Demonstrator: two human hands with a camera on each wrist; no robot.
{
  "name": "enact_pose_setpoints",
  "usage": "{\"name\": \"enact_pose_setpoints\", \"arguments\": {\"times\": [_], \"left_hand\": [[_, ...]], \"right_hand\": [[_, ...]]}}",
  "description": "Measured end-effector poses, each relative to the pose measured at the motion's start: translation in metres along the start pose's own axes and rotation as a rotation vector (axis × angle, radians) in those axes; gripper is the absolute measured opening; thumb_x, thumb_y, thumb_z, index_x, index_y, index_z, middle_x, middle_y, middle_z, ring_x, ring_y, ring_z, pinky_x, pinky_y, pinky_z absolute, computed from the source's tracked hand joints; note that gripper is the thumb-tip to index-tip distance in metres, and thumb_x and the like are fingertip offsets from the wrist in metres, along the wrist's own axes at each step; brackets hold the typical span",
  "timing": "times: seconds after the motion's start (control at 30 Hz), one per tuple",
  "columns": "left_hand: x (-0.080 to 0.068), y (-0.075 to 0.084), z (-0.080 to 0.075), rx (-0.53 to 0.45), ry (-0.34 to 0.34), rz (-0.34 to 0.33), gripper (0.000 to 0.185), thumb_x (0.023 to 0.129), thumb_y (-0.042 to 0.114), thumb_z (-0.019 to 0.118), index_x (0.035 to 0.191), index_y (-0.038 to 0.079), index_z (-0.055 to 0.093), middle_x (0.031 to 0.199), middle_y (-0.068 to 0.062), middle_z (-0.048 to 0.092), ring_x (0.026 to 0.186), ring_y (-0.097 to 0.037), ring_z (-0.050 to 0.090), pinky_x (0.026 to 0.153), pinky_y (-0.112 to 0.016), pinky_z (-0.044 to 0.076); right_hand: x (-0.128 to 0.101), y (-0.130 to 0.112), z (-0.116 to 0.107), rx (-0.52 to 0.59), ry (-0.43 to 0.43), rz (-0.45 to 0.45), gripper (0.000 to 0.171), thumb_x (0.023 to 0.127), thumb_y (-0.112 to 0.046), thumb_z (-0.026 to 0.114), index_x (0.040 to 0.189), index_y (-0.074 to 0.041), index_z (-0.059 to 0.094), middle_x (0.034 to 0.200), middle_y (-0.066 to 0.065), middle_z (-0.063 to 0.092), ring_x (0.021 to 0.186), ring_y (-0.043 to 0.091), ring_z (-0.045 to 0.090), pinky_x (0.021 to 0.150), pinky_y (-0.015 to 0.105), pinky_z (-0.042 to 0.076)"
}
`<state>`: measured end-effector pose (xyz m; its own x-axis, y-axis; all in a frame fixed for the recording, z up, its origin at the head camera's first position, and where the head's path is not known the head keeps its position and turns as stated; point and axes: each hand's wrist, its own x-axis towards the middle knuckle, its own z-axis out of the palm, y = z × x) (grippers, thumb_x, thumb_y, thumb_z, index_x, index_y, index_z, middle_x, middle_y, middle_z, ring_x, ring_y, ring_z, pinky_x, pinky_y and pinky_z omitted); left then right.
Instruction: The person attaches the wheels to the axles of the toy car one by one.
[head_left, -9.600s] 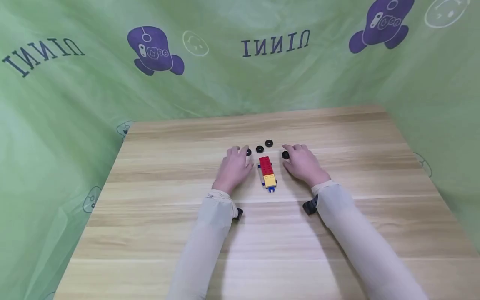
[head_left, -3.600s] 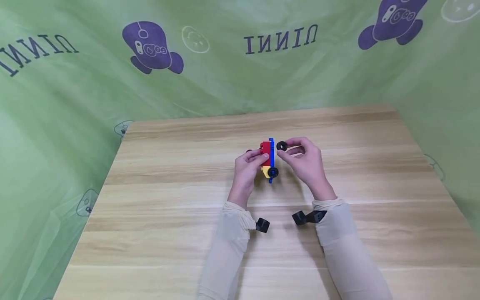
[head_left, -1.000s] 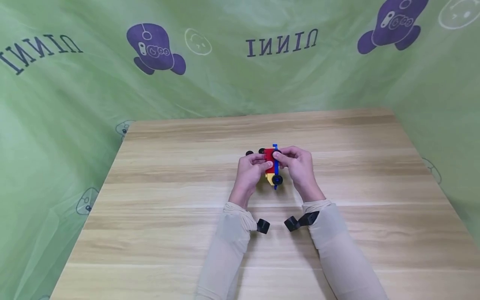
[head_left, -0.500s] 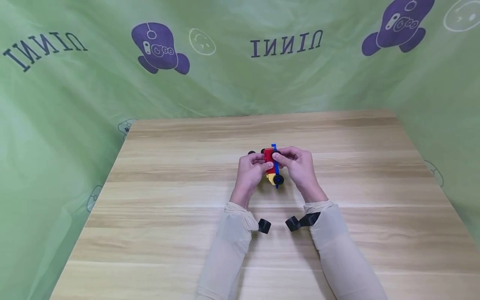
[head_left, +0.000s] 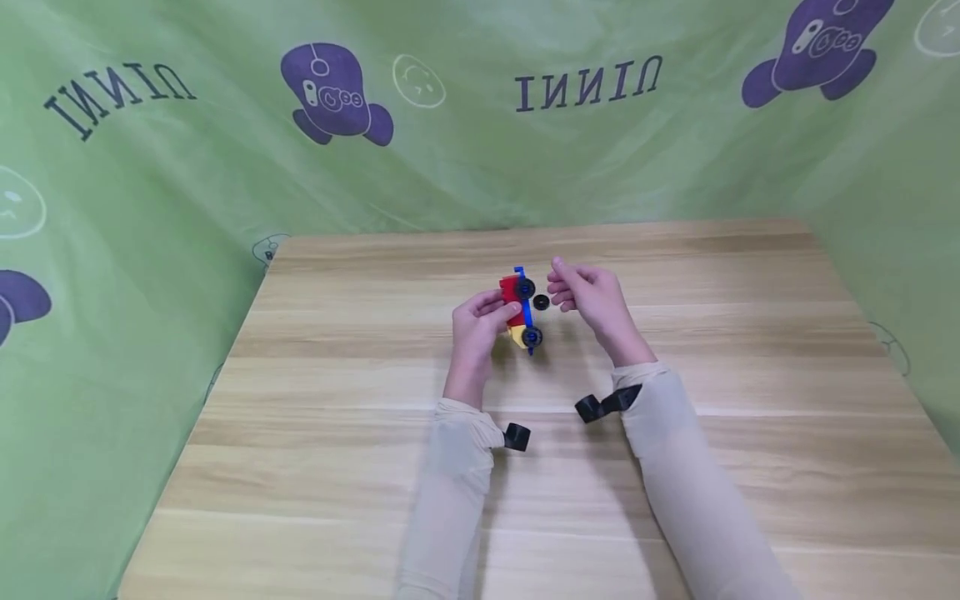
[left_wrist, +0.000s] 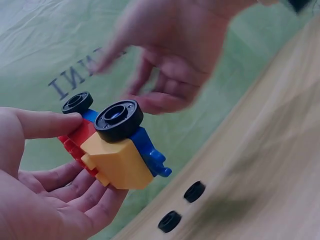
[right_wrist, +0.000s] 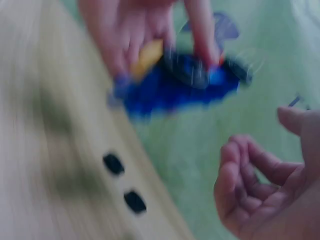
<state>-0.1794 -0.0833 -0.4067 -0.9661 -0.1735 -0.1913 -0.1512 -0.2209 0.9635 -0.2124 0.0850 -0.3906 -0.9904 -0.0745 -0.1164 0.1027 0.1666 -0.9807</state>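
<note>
My left hand (head_left: 477,329) grips a toy block car (left_wrist: 117,162) on its side, thumb on one side and fingers under the other. The car has red bricks, a yellow sloped front and a blue base, with its wheel side facing right. Two black wheels (left_wrist: 119,120) sit on that side; the opposite side is mostly hidden by the hand. Just right of the car, my right hand (head_left: 592,300) is in the air with loosely bent fingers and holds nothing. Two loose black wheels (right_wrist: 114,164) lie on the table, only one loose wheel (head_left: 541,302) showing in the head view.
The wood-grain table (head_left: 337,467) ends at the back against a green printed curtain (head_left: 465,167). A black wrist camera (head_left: 517,437) sticks out from the left sleeve, another wrist camera (head_left: 592,407) from the right.
Early on, the car lay wheelless among loose wheels; now two are fitted on one side. My right hand has just let go of the rear wheel and drawn away; the car shifted left.
</note>
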Motion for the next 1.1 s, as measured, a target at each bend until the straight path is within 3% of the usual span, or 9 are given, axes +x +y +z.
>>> {"name": "enact_pose_setpoints", "arguments": {"times": [0.13,0.23,0.33,0.5,0.73,1.0,1.1], "left_hand": [[0.001,0.005,-0.008,-0.026,0.031,0.007,0.037,0.076,-0.002,0.071,0.111,-0.003,0.064,0.098,-0.012,0.067,0.080,-0.013,0.063,0.063,-0.020,0.051],[0.001,0.008,-0.011,-0.034,0.026,0.009,0.037,0.076,-0.001,0.071,0.112,-0.002,0.064,0.098,-0.010,0.067,0.080,-0.012,0.063,0.064,-0.021,0.049],[0.002,0.010,-0.014,-0.043,0.011,0.001,0.037,0.077,0.000,0.070,0.113,-0.002,0.064,0.098,-0.009,0.067,0.080,-0.012,0.063,0.067,-0.023,0.049],[0.002,0.011,-0.016,-0.064,-0.003,-0.014,0.036,0.078,0.001,0.070,0.113,-0.003,0.063,0.097,-0.007,0.066,0.080,-0.013,0.063,0.070,-0.024,0.049],[0.001,0.011,-0.014,-0.074,-0.009,-0.017,0.036,0.079,0.002,0.070,0.114,-0.003,0.062,0.101,-0.010,0.068,0.080,-0.012,0.064,0.070,-0.025,0.048],[0.000,0.011,-0.011,-0.072,-0.025,-0.019,0.036,0.080,0.002,0.069,0.115,-0.003,0.062,0.108,-0.015,0.067,0.082,-0.013,0.064,0.071,-0.023,0.049],[0.000,0.010,-0.009,-0.077,-0.035,-0.051,0.036,0.081,0.003,0.068,0.116,-0.002,0.062,0.113,-0.015,0.066,0.087,-0.013,0.064,0.074,-0.024,0.048]], "right_hand": [[0.017,0.010,-0.004,-0.327,0.021,0.014,0.047,0.092,-0.044,0.056,0.109,-0.002,0.064,0.099,0.013,0.067,0.085,0.021,0.063,0.072,0.030,0.052],[0.029,0.021,-0.002,-0.544,-0.025,0.005,0.041,0.090,-0.036,0.062,0.113,-0.003,0.061,0.106,0.015,0.065,0.094,0.027,0.061,0.082,0.037,0.050],[0.039,0.030,0.003,-0.680,-0.117,-0.014,0.047,0.084,-0.031,0.070,0.119,-0.003,0.058,0.112,0.016,0.064,0.102,0.030,0.059,0.091,0.043,0.047],[0.049,0.039,0.012,-0.851,-0.172,-0.084,0.054,0.077,-0.032,0.076,0.122,-0.007,0.059,0.114,0.016,0.063,0.105,0.031,0.055,0.090,0.045,0.045],[0.049,0.042,0.016,-0.888,-0.179,-0.134,0.040,0.080,-0.027,0.073,0.115,-0.010,0.066,0.108,0.015,0.064,0.100,0.029,0.054,0.088,0.044,0.045],[0.043,0.042,0.013,-0.845,-0.168,-0.129,0.035,0.082,-0.026,0.073,0.112,-0.008,0.067,0.104,0.015,0.066,0.097,0.029,0.058,0.088,0.043,0.045],[0.037,0.043,0.010,-0.802,-0.152,-0.118,0.036,0.082,-0.028,0.073,0.111,-0.008,0.067,0.101,0.014,0.067,0.095,0.028,0.059,0.087,0.042,0.046]]}}
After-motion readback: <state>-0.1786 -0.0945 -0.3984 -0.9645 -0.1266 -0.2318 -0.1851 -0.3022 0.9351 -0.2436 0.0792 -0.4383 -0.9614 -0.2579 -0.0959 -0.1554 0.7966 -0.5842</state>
